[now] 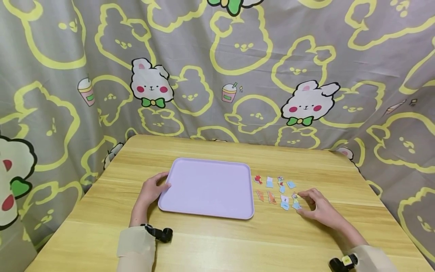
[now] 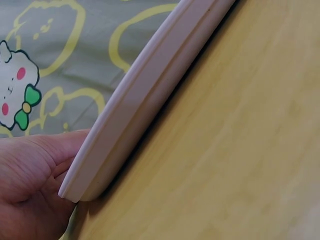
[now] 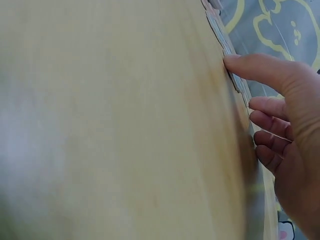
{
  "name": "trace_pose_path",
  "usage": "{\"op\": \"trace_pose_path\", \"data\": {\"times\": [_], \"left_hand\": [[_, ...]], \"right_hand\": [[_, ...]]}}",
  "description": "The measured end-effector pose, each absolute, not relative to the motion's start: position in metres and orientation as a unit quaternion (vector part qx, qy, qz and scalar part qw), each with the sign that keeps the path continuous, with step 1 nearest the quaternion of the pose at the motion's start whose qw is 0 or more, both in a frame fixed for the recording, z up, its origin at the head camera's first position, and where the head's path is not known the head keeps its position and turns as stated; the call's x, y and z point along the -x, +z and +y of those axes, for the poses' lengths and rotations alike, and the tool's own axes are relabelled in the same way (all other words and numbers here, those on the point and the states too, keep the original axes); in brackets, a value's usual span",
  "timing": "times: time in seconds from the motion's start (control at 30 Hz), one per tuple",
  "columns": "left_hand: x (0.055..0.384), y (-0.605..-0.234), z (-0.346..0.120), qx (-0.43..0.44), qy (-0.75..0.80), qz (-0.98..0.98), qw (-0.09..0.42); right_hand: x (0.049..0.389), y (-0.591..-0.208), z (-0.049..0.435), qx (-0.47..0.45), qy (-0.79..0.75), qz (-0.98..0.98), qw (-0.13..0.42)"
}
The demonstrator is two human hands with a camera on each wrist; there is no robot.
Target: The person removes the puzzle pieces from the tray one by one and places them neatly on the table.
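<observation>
A light purple rectangular tray lies flat on the table. My left hand holds its left edge, the thumb over the rim; in the left wrist view the left hand is at the tray's corner, some fingers hidden behind it. Right of the tray, small puzzle pieces with coloured pictures lie in two rows. My right hand is at the right end of the nearer row, thumb and forefinger spread beside the end piece. In the right wrist view, the thumb of the right hand touches a piece's edge.
The wood-grain table extends around the tray and pieces. A grey curtain with yellow outlines and white rabbits hangs behind the table and at both sides. Each wrist carries a black camera.
</observation>
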State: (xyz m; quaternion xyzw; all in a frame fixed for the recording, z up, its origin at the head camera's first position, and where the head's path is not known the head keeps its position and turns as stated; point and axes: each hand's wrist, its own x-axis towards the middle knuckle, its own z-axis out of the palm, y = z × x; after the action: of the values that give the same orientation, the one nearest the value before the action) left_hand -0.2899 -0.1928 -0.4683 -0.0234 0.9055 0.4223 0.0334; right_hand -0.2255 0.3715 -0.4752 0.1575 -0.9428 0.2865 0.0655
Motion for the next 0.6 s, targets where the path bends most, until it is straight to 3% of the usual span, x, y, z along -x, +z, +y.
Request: {"op": "trace_pose_path", "data": {"times": [0.27, 0.6], "left_hand": [[0.292, -0.468, -0.193, 0.023, 0.435, 0.9, 0.015], [0.298, -0.462, -0.178, 0.018, 0.419, 0.906, -0.056]], "right_hand": [[0.226, -0.478, 0.355, -0.147, 0.263, -0.947, 0.114], [0.243, -0.47, 0.323, -0.109, 0.302, -0.936, 0.145]]}}
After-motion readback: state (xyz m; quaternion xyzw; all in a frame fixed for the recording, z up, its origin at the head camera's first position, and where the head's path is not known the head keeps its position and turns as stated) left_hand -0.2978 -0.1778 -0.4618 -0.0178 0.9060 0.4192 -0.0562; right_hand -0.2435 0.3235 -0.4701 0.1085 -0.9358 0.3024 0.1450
